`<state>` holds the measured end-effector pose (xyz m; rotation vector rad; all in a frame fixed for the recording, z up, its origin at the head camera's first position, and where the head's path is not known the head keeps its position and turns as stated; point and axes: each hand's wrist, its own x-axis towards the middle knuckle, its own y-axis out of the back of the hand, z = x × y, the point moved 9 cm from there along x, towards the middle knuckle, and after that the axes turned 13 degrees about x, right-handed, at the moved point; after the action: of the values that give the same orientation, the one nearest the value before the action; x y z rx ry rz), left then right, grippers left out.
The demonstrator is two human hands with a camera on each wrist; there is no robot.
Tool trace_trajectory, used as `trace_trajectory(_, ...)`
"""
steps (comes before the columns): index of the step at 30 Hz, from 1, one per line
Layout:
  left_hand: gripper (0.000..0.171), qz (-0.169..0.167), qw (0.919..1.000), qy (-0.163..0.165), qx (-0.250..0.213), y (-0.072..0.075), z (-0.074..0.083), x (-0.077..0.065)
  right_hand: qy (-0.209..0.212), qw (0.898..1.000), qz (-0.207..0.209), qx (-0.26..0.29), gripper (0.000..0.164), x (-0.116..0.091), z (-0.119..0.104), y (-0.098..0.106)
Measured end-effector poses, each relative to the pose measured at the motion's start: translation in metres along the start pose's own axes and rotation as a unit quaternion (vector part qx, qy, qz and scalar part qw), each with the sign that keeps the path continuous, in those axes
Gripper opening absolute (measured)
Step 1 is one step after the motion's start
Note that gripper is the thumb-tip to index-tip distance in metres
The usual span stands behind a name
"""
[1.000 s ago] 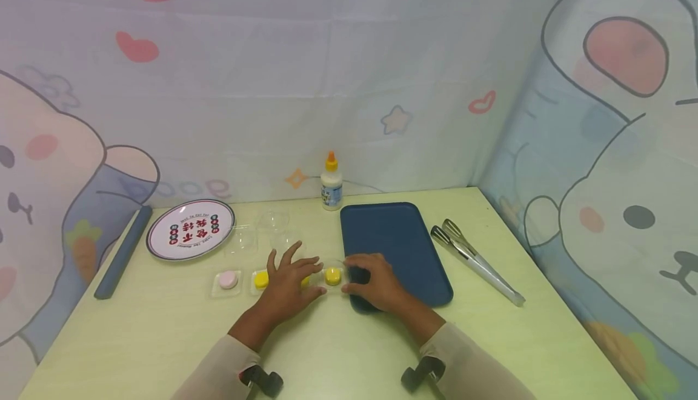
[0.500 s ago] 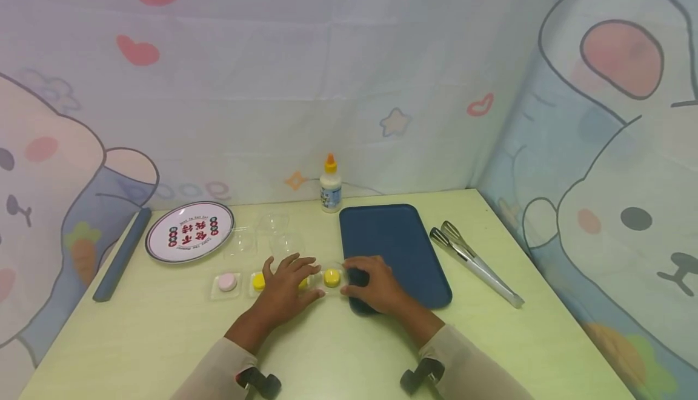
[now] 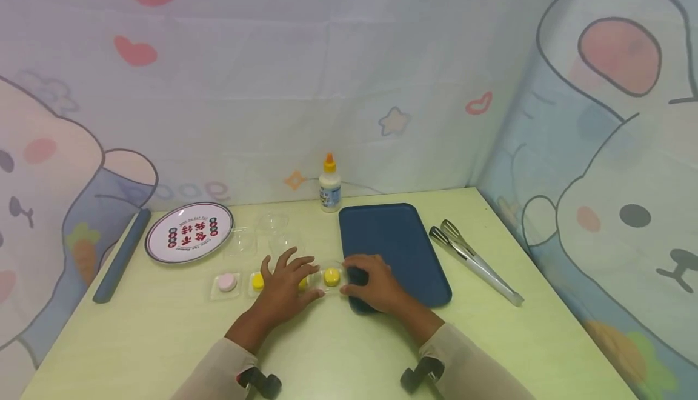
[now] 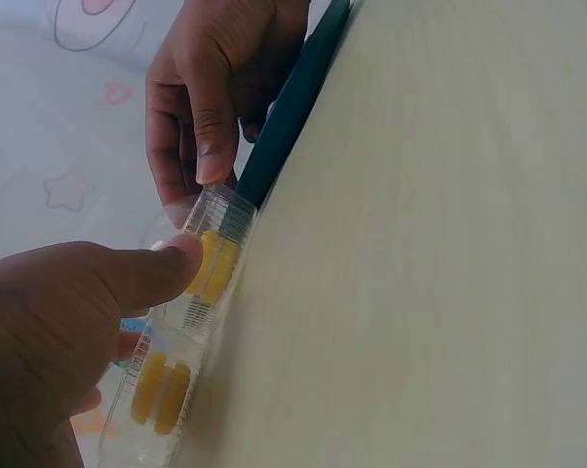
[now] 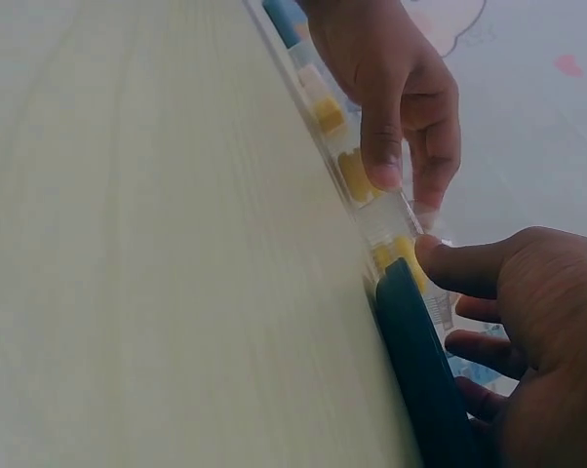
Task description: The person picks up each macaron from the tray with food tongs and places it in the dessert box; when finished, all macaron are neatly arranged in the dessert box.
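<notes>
A small clear plastic box [image 4: 227,207] with a yellow macaron [image 3: 331,277] inside sits at the middle of the table. My left hand [image 3: 285,294] grips its left side, thumb in front and fingers behind. From the right, my right hand [image 3: 376,282] pinches the same box between thumb and fingers, next to the tray. Another boxed yellow macaron [image 4: 162,392] lies beneath my left hand, mostly hidden in the head view. Farther left are one more yellow macaron [image 3: 258,281], partly covered by the left hand, and a pink macaron [image 3: 226,282] in a clear box.
A dark blue tray [image 3: 392,248] lies right of the hands, with metal tongs [image 3: 474,260] beyond it. Several clear plastic pieces [image 3: 272,222] lie behind the left hand. A printed plate [image 3: 158,245], a grey-blue bar [image 3: 122,254] and a glue bottle [image 3: 329,188] stand around the back and left.
Both hands stay on the same box, almost still. The whole head view has shifted slightly.
</notes>
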<state>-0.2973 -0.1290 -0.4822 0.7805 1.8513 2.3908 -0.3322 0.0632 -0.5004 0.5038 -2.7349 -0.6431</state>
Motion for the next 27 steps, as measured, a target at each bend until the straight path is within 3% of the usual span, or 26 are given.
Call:
trace_trajectory(4,0.051,0.019,0.9998,-0.007,0.0,0.006,-0.005,0.002,0.01,1.0,-0.002,-0.005,0.053,0.001,-0.001,-0.001)
trace_trajectory(8,0.059,0.028,0.9993,0.026,-0.005,0.014,-0.022,0.004,0.018,1.0,0.001,-0.018,0.052,0.004,-0.006,-0.003)
trace_trajectory(16,0.075,-0.012,0.9953,0.096,-0.007,0.012,-0.059,0.003,0.034,0.999,0.002,-0.03,0.049,0.011,-0.018,-0.011)
trace_trajectory(22,0.074,-0.017,0.9926,0.119,-0.017,0.013,-0.073,0.003,0.051,0.998,-0.001,-0.041,0.048,0.025,-0.03,-0.023)
trace_trajectory(27,0.074,-0.031,0.9914,0.125,-0.024,0.012,-0.08,0.005,0.028,0.998,-0.017,-0.056,0.05,0.043,-0.039,-0.033)
